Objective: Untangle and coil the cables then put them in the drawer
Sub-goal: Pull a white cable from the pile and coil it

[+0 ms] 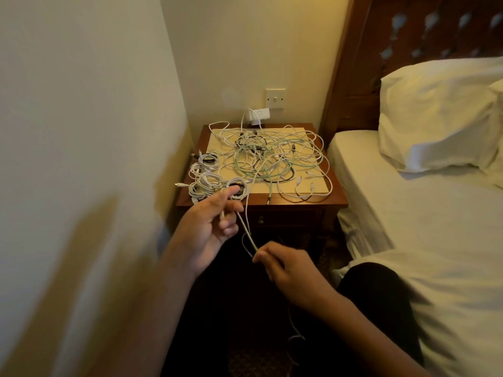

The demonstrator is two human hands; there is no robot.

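The person stood facing a wooden bedside table (339,198) squeezed between a pale wall (81,131) and a bed (408,219). Both hands were busy with one white cable (247,230). The left hand (208,227), raised in front of the table's near edge, had its fingers curled and pinched the cable between thumb and fingertips. The right hand (290,269), lower and closer to the body, nipped the same cable at its fingertips, so a short stretch ran slanting between the two hands. Another strand rose from there over the table edge towards the heap, and a loose length trailed down past the right wrist towards the dark floor.

On the table lay a cream board (302,131), and over it sprawled a loose tangle of cables (272,156), mostly white, with pale green and black ones woven through. At the table's front left corner, just behind the left hand, sat a cluster of small coiled cables (208,176), touching one another. The drawer (285,216) under the tabletop looked shut.

Behind the table a white charger (257,115) was plugged in below a wall switch (275,98). A white pillow (435,115) rested against the dark wooden headboard (408,36).
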